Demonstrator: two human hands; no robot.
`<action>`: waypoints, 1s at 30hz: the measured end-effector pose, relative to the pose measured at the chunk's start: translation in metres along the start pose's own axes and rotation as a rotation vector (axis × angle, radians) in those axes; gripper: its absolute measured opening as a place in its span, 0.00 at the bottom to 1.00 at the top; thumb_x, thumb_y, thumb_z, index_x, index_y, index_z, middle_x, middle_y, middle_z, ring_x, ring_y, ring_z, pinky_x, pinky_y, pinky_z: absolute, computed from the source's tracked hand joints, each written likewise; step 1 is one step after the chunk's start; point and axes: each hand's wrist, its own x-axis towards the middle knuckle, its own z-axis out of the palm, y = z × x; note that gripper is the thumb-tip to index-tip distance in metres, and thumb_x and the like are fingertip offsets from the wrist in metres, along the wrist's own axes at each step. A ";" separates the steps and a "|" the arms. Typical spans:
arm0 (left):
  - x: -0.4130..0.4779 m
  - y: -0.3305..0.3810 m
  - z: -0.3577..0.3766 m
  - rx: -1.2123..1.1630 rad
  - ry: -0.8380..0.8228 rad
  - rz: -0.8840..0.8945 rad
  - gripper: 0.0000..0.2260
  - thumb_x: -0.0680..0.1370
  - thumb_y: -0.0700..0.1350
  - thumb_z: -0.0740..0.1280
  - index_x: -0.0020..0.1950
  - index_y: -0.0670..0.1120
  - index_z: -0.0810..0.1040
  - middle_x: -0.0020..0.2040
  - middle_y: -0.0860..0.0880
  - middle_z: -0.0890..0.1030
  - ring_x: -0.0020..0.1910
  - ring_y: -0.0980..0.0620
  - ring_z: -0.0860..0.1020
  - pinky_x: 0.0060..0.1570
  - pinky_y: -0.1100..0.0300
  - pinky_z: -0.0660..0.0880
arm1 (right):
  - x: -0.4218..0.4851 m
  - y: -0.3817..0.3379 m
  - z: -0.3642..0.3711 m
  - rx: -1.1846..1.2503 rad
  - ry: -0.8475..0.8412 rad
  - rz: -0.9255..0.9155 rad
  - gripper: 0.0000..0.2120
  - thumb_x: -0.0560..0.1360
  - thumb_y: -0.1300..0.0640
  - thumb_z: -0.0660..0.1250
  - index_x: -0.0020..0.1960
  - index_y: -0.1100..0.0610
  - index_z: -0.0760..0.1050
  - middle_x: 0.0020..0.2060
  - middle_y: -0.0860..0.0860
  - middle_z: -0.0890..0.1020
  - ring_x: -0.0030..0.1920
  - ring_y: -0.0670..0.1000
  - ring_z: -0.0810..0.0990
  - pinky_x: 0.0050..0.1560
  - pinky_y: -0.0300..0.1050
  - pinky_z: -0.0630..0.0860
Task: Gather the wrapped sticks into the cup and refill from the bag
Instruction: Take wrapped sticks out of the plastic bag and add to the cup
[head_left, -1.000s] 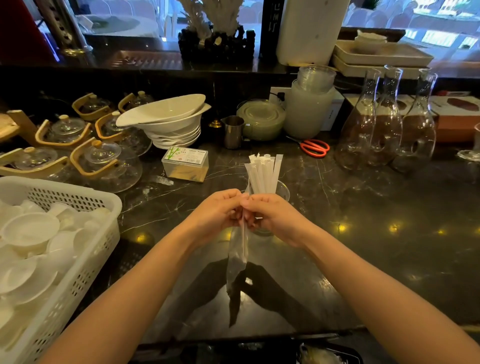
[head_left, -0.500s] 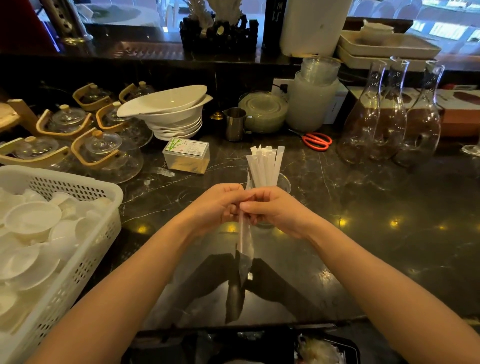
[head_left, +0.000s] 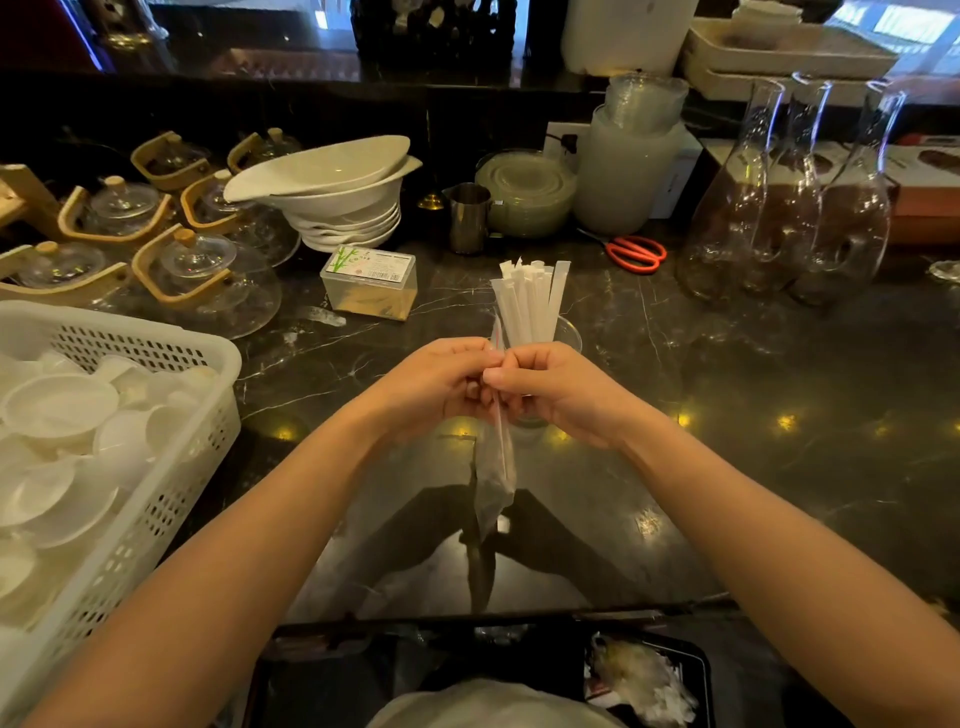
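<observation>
Wrapped sticks (head_left: 531, 304) are standing upright in a clear cup (head_left: 566, 332) on the dark marble counter (head_left: 727, 395). Just in front, the left hand (head_left: 439, 387) and right hand (head_left: 558, 392) are pinching the top of a thin clear bag (head_left: 493, 478), which is hanging down between them above the counter.

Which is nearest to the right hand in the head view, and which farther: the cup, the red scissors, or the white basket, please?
From the right hand:
1. Cup, just behind it.
2. Scissors, farther back, to the right.
3. Basket, far left.
</observation>
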 end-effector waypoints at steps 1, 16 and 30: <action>0.000 0.000 0.001 -0.004 -0.001 0.004 0.11 0.77 0.42 0.57 0.39 0.44 0.76 0.36 0.45 0.75 0.39 0.49 0.75 0.45 0.57 0.76 | 0.000 0.000 0.000 0.004 0.003 -0.003 0.09 0.72 0.61 0.64 0.33 0.57 0.74 0.31 0.51 0.77 0.36 0.49 0.76 0.41 0.38 0.75; 0.002 -0.014 0.016 0.016 0.103 0.151 0.14 0.79 0.42 0.54 0.33 0.45 0.68 0.30 0.46 0.67 0.28 0.55 0.69 0.30 0.67 0.70 | -0.003 0.005 0.002 0.014 0.044 -0.021 0.08 0.71 0.58 0.66 0.40 0.64 0.76 0.27 0.46 0.80 0.34 0.47 0.79 0.51 0.50 0.75; 0.004 -0.019 0.019 -0.007 0.126 0.178 0.14 0.78 0.41 0.55 0.32 0.45 0.70 0.24 0.54 0.72 0.26 0.56 0.70 0.28 0.68 0.70 | -0.007 0.004 -0.002 0.011 0.037 0.015 0.17 0.76 0.56 0.60 0.28 0.55 0.73 0.31 0.54 0.75 0.39 0.55 0.75 0.45 0.44 0.73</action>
